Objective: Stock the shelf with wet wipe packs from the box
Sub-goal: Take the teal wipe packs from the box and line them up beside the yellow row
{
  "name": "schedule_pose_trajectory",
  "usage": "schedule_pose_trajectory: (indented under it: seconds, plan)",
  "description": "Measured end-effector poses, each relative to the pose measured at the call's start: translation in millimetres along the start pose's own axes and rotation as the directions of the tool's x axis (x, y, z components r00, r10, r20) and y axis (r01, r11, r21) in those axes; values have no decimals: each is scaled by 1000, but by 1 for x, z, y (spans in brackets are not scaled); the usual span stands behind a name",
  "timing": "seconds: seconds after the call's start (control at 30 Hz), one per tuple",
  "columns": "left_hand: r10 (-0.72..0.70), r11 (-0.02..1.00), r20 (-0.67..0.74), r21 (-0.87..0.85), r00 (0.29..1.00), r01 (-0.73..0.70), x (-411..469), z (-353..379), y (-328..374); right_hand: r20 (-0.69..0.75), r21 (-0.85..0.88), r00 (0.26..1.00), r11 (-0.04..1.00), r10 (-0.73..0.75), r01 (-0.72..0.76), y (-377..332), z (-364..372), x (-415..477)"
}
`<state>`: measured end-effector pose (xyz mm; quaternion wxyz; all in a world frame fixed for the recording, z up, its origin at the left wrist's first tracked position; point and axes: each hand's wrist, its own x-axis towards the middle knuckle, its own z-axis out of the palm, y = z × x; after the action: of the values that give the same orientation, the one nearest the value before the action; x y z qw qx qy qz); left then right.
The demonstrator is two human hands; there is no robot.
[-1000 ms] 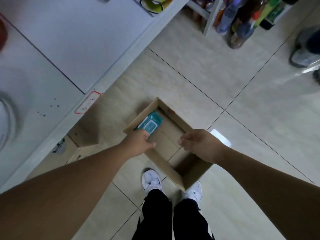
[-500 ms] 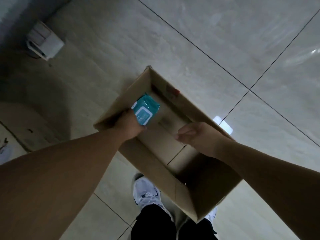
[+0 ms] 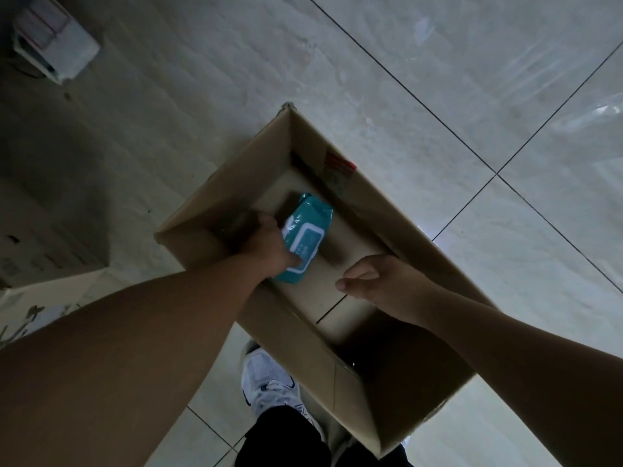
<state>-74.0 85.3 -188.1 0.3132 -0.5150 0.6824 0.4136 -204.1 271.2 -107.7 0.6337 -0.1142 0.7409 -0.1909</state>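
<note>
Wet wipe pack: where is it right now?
Head view: the wet wipe pack is inside the cardboard box, toward its left wall, gripped by the left hand.

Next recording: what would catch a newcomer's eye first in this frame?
The teal wet wipe pack, the one bright thing, gripped by the left hand inside the open cardboard box at centre. The right hand hangs over the box, fingers loosely curled, holding nothing. A white sneaker shows below the box.
</note>
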Motion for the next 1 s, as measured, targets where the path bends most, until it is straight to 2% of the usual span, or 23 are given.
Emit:
schedule_pose_trajectory:
  seconds: [0.13,0.23,0.37,0.43,0.57,0.77,1.0]
  plan:
    - [14,998,61,-54,998,-11,-7,7,2,-13,28,1000,1000,-5,6,-3,6,-4]
    - [21,986,90,-169,996,-6,-23,-1,7,-15,9,1000,1000,-5,5,-9,7,-18]
    - [-13,947,190,-314,982,73,-62,-34,18,-13,11,1000,1000,-29,29,-29,4,-52]
    - [-18,942,234,-323,972,95,-87,-58,23,-21,1,999,999,-46,46,-43,-2,-75]
    - [77,964,273,-265,959,-2,-146,-121,38,-51,23,993,994,-109,111,-79,-23,-131]
    - [218,956,210,-240,953,-166,-267,-214,80,-78,118,974,968,-213,221,-140,-48,-234]
    - [360,931,171,-131,917,-341,-433,-313,132,-124,138,946,938,-301,317,-209,-92,-376]
